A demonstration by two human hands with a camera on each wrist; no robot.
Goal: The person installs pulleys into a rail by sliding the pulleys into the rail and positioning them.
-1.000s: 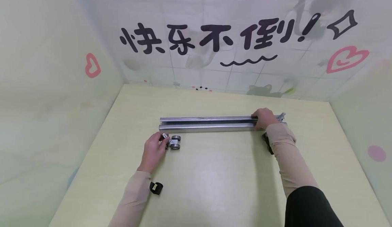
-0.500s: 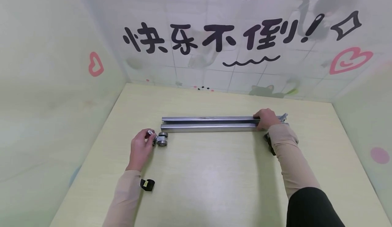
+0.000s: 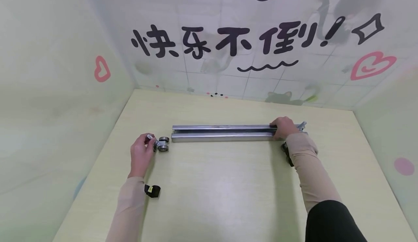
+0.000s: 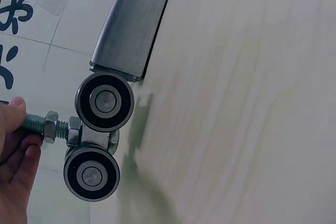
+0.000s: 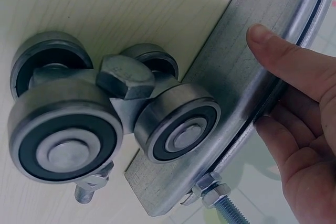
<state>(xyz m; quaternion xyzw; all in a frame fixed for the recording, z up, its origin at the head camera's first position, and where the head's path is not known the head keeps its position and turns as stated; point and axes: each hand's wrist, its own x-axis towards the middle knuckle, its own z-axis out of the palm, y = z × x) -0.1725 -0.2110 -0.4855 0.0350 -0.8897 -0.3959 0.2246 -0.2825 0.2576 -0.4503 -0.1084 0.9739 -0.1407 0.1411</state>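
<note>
My left hand pinches the threaded bolt of a roller trolley between thumb and fingers. Its bearing wheels face the left end of a steel track rail; in the left wrist view the upper wheel overlaps the rail's end. My right hand grips that rail near its right end, thumb on the near wall and fingers at the slot. A second roller trolley stands beside the rail in the right wrist view. A bolt with nuts sticks out at the rail's right end.
The rail lies across a pale wood-grain table. A printed back wall and side walls enclose it. Small black devices sit at both wrists, such as the left black device.
My left hand has carried the roller trolley leftward and slightly away from me, from in front of the rail to just beyond its left end. The right hand keeps its grip on the rail.
</note>
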